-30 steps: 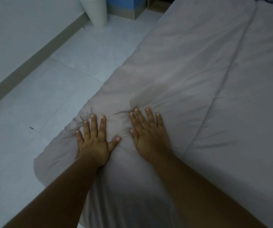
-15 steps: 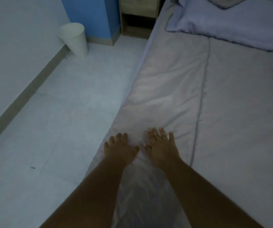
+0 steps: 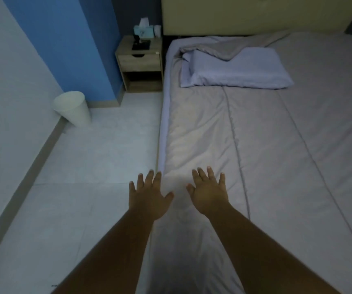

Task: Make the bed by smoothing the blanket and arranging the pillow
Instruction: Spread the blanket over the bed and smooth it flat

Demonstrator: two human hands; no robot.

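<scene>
My left hand (image 3: 147,196) and right hand (image 3: 210,193), fingers spread and holding nothing, sit over the blanket (image 3: 266,155) at the bed's left edge; the pillow (image 3: 236,71) lies well ahead.

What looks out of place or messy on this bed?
The pillow lies slightly askew at the head end, and the top edge of the blanket is bunched up, draped over it. Elsewhere it looks smooth.

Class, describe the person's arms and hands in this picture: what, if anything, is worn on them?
Nothing is worn. The left hand and right hand are bare: no gloves or rings. The left forearm and right forearm are bare to the frame's edge: no sleeves, watch or bracelet shows.
</scene>
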